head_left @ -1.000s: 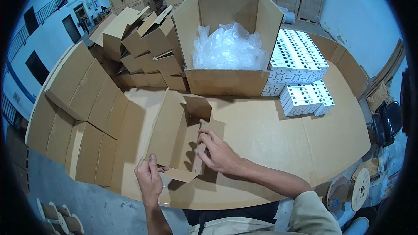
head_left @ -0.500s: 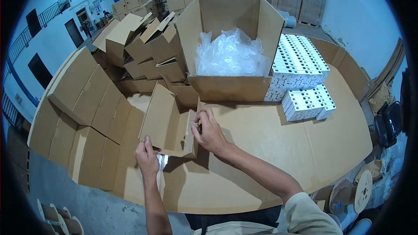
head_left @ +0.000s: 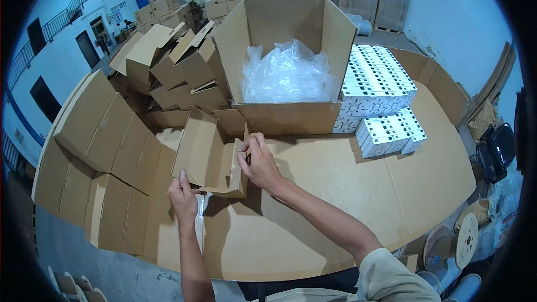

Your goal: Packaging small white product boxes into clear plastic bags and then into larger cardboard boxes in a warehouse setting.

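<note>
Small cardboard carton (head_left: 211,154), held over surface (head_left: 319,212), right of stacked brown cartons (head_left: 124,134). Walls folded up; top unclosed. Left hand (head_left: 183,194) pinches near-left corner; right hand (head_left: 260,162) pinches right wall. Stacked ones look already closed.

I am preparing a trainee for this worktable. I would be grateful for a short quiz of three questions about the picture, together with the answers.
1. Open question: what lies inside the large open carton at the back of the table?
2. True or false: the left hand and the right hand are both at the same open-topped brown cardboard box.
3. Multiple choice: where do the stacked white boxes stand?
a) left of the large carton
b) right of the large carton
c) inside the large carton

Key: 1. crumpled clear plastic; 2. true; 3. b
</note>
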`<control>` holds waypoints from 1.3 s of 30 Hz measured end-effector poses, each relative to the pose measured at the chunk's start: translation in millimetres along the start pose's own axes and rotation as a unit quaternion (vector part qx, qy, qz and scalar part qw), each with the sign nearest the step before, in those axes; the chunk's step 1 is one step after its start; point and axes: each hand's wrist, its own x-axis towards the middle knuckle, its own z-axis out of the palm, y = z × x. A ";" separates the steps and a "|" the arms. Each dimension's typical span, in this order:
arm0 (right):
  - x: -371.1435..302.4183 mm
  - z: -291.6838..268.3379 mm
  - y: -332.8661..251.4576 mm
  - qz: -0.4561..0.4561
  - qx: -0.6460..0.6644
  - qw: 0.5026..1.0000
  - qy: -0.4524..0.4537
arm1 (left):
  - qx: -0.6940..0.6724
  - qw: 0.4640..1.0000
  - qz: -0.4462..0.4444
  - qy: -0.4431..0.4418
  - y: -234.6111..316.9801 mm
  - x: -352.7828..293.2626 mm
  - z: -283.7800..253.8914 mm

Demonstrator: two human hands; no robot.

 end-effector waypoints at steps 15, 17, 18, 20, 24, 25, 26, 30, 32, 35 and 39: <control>-69.7 -159.7 7.9 0.022 -0.088 0.988 -0.122 | -0.030 0.952 0.118 -0.279 55.7 -135.8 28.6; -80.7 -190.0 18.7 -0.006 -0.116 0.988 -0.105 | 0.042 0.911 0.219 -0.347 62.5 -136.3 58.8; -85.9 -208.0 22.7 0.001 -0.127 0.987 -0.096 | 0.020 0.903 0.219 -0.368 76.0 -136.7 73.7; -93.1 -248.5 26.4 -0.007 -0.161 0.986 -0.053 | 0.010 0.891 0.253 -0.377 79.6 -135.9 101.4; -114.8 -343.2 61.7 -0.003 -0.266 0.958 0.110 | 0.008 0.878 0.286 -0.383 78.6 -120.4 158.9; -121.9 -364.8 71.7 0.013 -0.292 0.945 0.149 | 0.019 0.885 0.267 -0.380 82.6 -116.9 168.5; -129.4 -383.5 81.0 0.043 -0.316 0.932 0.172 | 0.025 0.892 0.263 -0.367 87.9 -112.0 178.6; -150.1 -431.4 114.4 0.126 -0.424 0.868 0.227 | 0.015 0.906 0.225 -0.358 87.2 -91.7 206.5; -159.3 -441.4 129.1 0.143 -0.435 0.861 0.220 | 0.014 0.911 0.202 -0.360 86.6 -91.4 208.8; -162.2 -448.3 140.4 0.149 -0.448 0.857 0.206 | 0.018 0.917 0.199 -0.344 81.3 -91.5 206.0; -166.1 -451.6 140.7 0.160 -0.412 0.873 0.205 | 0.037 0.894 0.251 -0.370 89.5 -86.0 190.0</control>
